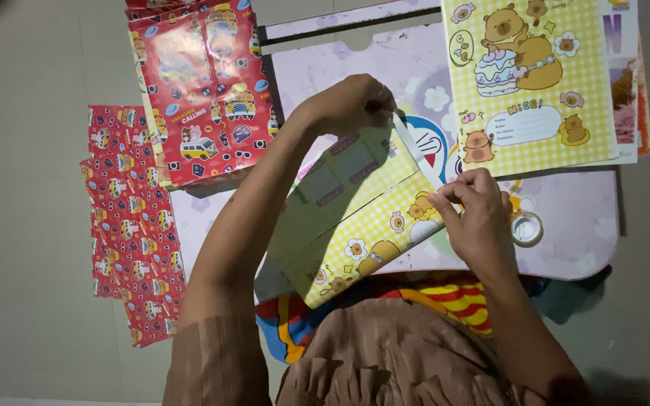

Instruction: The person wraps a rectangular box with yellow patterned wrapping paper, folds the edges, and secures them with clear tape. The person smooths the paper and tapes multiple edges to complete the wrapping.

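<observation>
A book wrapped in yellow checked cartoon paper (370, 233) was held tilted above the near edge of a small pale purple table (581, 218), over the person's lap. The left hand (351, 105) was closed over the book's far upper corner, its fingers curled shut on the paper there. The right hand (475, 214) was pinched shut, thumb and fingertips together, on a strip of clear tape (415, 154) that ran from that grip up toward the left hand, along the book's right edge. Whether the tape was already stuck to the cover could not be told.

Just to the right of the right hand, a roll of clear tape (526, 228) lay flat on the table. Beyond the right hand, farther up the table, a second book covered in the same yellow checked paper (528, 83) lay flat, face up, with other sheets partly seen beneath its right edge. To the left of the left hand, a stack of books in red patterned paper (201, 90) rested at the table's left corner. Farther left and nearer the person, well apart from both hands, sheets of the same red patterned paper (133, 225) were spread on the grey floor (24, 188). A striped multicoloured cloth (453, 297) was seen below the held book, across the lap.
</observation>
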